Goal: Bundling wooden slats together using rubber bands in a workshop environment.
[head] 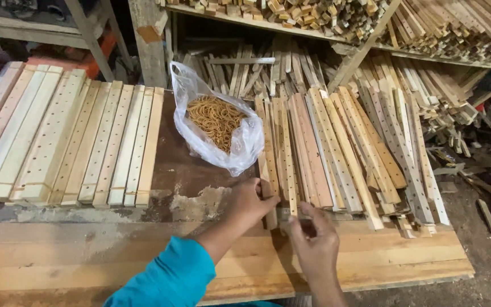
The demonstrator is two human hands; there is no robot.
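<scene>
- Head view, looking down: left hand (251, 202) clasped around the near ends of a few drilled wooden slats (273, 170), right hand (313, 241) just beside, fingers pinched at the same ends, possibly on a rubber band, too small to tell.
- Slats directly ahead of both hands, long axis running away toward the shelf; left hand touching them, right hand a little nearer the body.
- Clear plastic bag of rubber bands (217, 122) open on the desk (86, 250), just beyond the left hand.
- Bundled pale slats (69, 142) in neat rows to the left; loose slat pile (365, 148) fanned out to the right.
- Behind, shelf of offcuts (336, 17); dirt floor with scraps (484, 187) at right.
</scene>
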